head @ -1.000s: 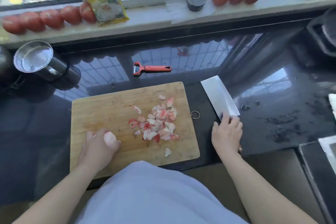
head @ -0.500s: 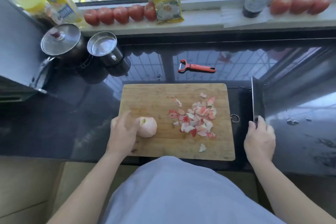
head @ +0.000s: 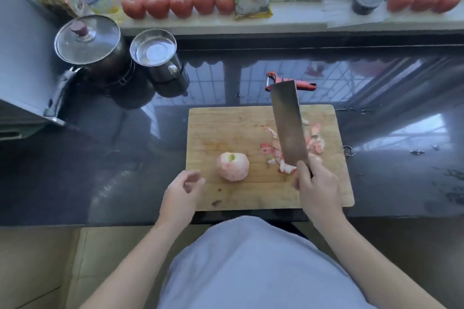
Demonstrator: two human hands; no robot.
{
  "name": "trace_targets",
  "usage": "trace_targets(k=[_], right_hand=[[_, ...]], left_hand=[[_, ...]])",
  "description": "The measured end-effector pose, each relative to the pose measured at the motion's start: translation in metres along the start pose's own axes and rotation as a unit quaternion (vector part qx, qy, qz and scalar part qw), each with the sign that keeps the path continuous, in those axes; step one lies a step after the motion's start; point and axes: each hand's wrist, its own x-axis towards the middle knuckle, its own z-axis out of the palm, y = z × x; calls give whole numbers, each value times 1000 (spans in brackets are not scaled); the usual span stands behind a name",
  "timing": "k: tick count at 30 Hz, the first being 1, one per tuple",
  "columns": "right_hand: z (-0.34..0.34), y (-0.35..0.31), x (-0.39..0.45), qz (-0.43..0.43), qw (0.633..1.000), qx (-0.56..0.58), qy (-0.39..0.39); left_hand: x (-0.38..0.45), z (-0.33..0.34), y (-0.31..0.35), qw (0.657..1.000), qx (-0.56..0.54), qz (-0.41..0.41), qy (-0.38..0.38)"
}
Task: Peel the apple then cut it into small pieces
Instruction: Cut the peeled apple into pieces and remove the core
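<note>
- The wooden cutting board [head: 226, 128] has bare room on its far left part, behind the peeled apple [head: 233, 166].
- The cleaver [head: 288, 124] hangs over the pile of peels [head: 296, 150], blocking the board's right half.
- The red peeler [head: 305, 85] lies just behind the board.
- A lidded pot [head: 88, 40] and steel cup [head: 153, 49] crowd the far left counter.
</note>
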Motion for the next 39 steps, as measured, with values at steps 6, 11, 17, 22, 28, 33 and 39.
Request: trace_targets(k=[6, 11, 17, 22, 28, 33, 39], right_hand=[[8, -15, -26, 108, 993, 55, -3], [14, -32, -25, 166, 979, 115, 5], [27, -22, -29, 60, 998, -10, 4], [32, -15, -55, -87, 979, -183, -8], [31, -9, -67, -145, 956, -251, -48], [33, -4, -69, -138, 950, -271, -75], [37, 3, -73, -149, 931, -321, -87]], left_hand=[[47, 15, 35, 984, -20, -17, -179], [52, 17, 36, 965, 71, 73, -240], [40, 27, 21, 972, 73, 106, -197], [23, 41, 12, 983, 3, 60, -176], [21, 51, 11, 990, -51, -15, -134], [17, 55, 12, 989, -80, -39, -119], [15, 55, 16, 990, -84, -32, -111]])
